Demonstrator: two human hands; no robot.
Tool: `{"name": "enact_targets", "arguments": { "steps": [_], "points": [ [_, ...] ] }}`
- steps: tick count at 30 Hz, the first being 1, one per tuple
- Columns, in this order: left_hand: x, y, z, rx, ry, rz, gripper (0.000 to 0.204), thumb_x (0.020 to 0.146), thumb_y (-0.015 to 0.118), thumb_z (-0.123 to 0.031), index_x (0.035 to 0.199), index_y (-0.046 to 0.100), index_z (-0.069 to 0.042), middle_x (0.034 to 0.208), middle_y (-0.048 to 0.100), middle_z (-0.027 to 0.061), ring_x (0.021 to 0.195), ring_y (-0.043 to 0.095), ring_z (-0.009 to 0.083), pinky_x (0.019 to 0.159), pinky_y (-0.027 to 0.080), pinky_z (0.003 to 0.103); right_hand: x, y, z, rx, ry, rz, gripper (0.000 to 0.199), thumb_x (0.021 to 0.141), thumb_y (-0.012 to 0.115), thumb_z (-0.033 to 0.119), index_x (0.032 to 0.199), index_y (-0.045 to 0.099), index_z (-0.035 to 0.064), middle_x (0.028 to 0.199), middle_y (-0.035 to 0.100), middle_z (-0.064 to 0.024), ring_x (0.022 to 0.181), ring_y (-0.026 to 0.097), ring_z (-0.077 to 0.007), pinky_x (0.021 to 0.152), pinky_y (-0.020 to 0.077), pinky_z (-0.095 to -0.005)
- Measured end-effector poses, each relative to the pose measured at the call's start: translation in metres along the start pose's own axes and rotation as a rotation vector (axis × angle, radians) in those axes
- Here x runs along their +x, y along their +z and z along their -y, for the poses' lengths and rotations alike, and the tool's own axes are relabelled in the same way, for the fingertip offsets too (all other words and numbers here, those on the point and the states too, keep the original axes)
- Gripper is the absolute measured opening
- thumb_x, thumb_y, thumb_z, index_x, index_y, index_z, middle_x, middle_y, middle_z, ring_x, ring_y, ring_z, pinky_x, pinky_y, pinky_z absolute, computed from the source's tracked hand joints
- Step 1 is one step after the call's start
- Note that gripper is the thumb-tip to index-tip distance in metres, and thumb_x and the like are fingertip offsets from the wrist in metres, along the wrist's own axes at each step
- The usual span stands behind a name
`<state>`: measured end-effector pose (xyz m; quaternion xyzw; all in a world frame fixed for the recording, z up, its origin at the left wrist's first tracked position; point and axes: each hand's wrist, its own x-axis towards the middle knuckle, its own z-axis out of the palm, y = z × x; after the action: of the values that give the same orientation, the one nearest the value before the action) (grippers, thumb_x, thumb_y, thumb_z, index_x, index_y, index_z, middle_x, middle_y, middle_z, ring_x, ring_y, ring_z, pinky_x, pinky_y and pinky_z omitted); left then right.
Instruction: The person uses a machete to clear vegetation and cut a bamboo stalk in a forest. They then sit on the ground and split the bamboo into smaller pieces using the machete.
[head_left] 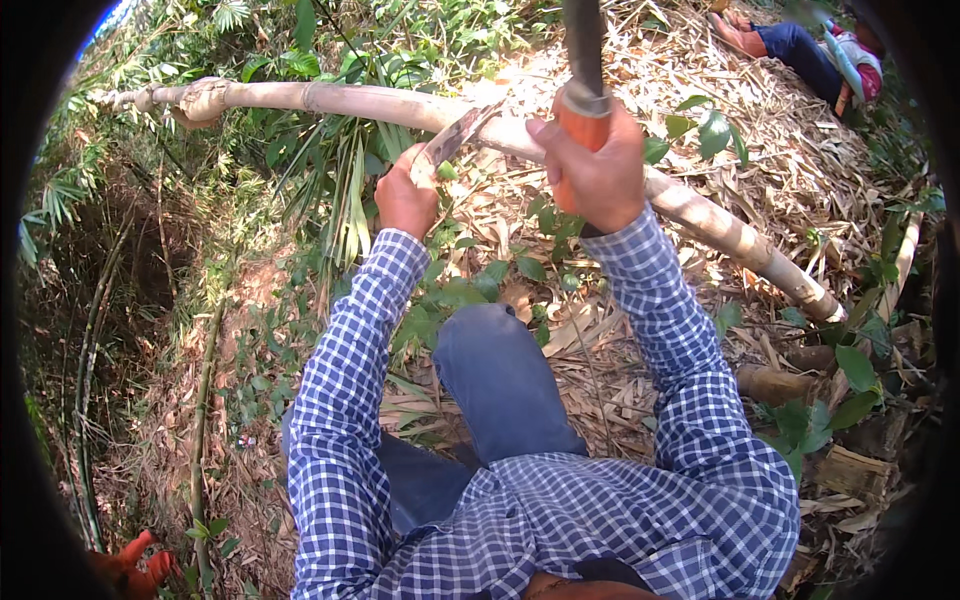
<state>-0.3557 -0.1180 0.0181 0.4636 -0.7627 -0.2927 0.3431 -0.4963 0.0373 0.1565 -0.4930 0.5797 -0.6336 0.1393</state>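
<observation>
Long bamboo pole (700, 215) lies slantwise across the leaf-littered ground (640, 390) in front of me, still whole as far as I see. My right hand (592, 170) has its fingers wrapped tight on the orange-handled knife (583, 95), raised above the pole. My left hand (405, 195) is clenched around a peeling sheath strip (455, 135) at the pole. Stripping looks only begun.

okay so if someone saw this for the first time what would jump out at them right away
The long pale bamboo pole arching across the top catches the eye first. At its middle, the left hand grips a curved blade against it, while the right hand clutches an orange-collared handle. Another person sits at the upper right.
</observation>
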Motion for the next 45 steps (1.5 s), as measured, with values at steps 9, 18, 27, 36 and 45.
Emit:
{"name": "enact_targets", "arguments": {
  "steps": [9, 18, 27, 36, 45],
  "points": [
    [0.002, 0.014, 0.011, -0.072, 0.372, -0.043, 0.034, 0.082, 0.061, -0.004, 0.116, 0.064, -0.008, 0.100, 0.068, 0.0206, 0.092, 0.067, 0.0338, 0.081, 0.052, 0.039, -0.063, 0.009, -0.156, 0.055, 0.901, 0.116, 0.019, 0.077, 0.063, 0.007, 0.090, 0.051, 0.0021, 0.058, 0.051, -0.0034, 0.043, 0.051, -0.0143, 0.038, 0.0436, -0.0310],
    [0.007, 0.004, 0.014, -0.064, 0.293, 0.011, 0.035, 0.082, 0.060, -0.003, 0.115, 0.065, -0.011, 0.107, 0.066, 0.0181, 0.094, 0.066, 0.0350, 0.084, 0.053, 0.040, -0.036, -0.018, -0.093, 0.814, 1.063, 0.246, 0.013, 0.086, 0.061, 0.009, 0.083, 0.048, 0.0082, 0.058, 0.048, 0.0024, 0.042, 0.046, -0.0079, 0.038, 0.0403, -0.0238],
    [0.004, 0.008, 0.010, -0.022, 0.343, 0.010, 0.036, 0.082, 0.061, -0.005, 0.117, 0.064, -0.014, 0.106, 0.067, 0.0166, 0.093, 0.066, 0.0337, 0.082, 0.053, 0.040, 0.070, -0.089, 0.139, 0.162, -0.712, 0.279, 0.015, 0.090, 0.057, 0.020, 0.082, 0.056, 0.0068, 0.062, 0.056, -0.0060, 0.057, 0.057, -0.0173, 0.055, 0.0482, -0.0296],
    [0.010, 0.001, 0.019, 0.051, 0.371, 0.049, 0.036, 0.083, 0.062, -0.006, 0.118, 0.064, -0.011, 0.105, 0.067, 0.0186, 0.093, 0.067, 0.0327, 0.081, 0.053, 0.038, -0.053, -0.007, -0.141, 0.369, 0.973, 0.139, 0.008, 0.084, 0.059, 0.006, 0.081, 0.052, 0.0038, 0.058, 0.048, -0.0004, 0.044, 0.047, -0.0112, 0.040, 0.0418, -0.0288],
    [0.014, 0.016, 0.056, -0.920, -0.430, 0.396, 0.037, 0.092, 0.051, -0.001, 0.128, 0.048, 0.006, 0.105, 0.064, 0.0162, 0.083, 0.068, 0.0245, 0.076, 0.061, 0.033, -0.068, -0.032, -0.182, 1.337, 0.973, 0.228, 0.017, 0.096, 0.054, 0.025, 0.088, 0.054, 0.0105, 0.057, 0.041, 0.0050, 0.045, 0.042, -0.0074, 0.041, 0.0376, -0.0240]
  ]
}}
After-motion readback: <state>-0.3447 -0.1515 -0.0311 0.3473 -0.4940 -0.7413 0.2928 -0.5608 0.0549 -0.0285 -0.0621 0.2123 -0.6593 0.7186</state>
